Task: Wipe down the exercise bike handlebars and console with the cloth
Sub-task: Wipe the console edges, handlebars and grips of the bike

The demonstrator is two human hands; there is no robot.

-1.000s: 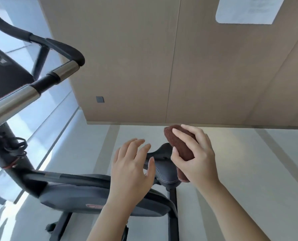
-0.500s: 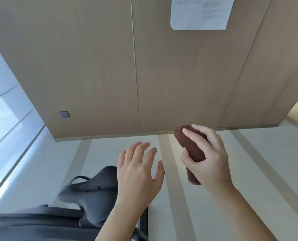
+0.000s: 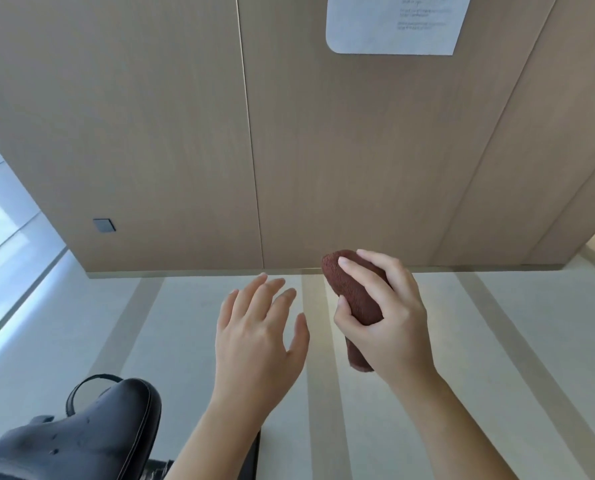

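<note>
A folded dark red cloth (image 3: 355, 292) is gripped by my right hand (image 3: 389, 317), fingers and thumb curled round it, held in the air in front of the wooden wall. My left hand (image 3: 258, 337) hovers beside it to the left, fingers spread and relaxed, holding nothing. Of the exercise bike only the black saddle (image 3: 91, 434) shows, at the bottom left. The handlebars and console are out of view.
A wood-panelled wall (image 3: 185, 133) fills the upper half, with a white paper notice (image 3: 393, 26) and a small grey wall plate (image 3: 103, 225). Pale striped floor (image 3: 497, 341) lies below. A bright window (image 3: 1, 244) runs along the left.
The view has swung right, away from the bike: handlebars and frame left the picture and the saddle slid to the bottom left. Both hands keep the same pose, cloth still held.
</note>
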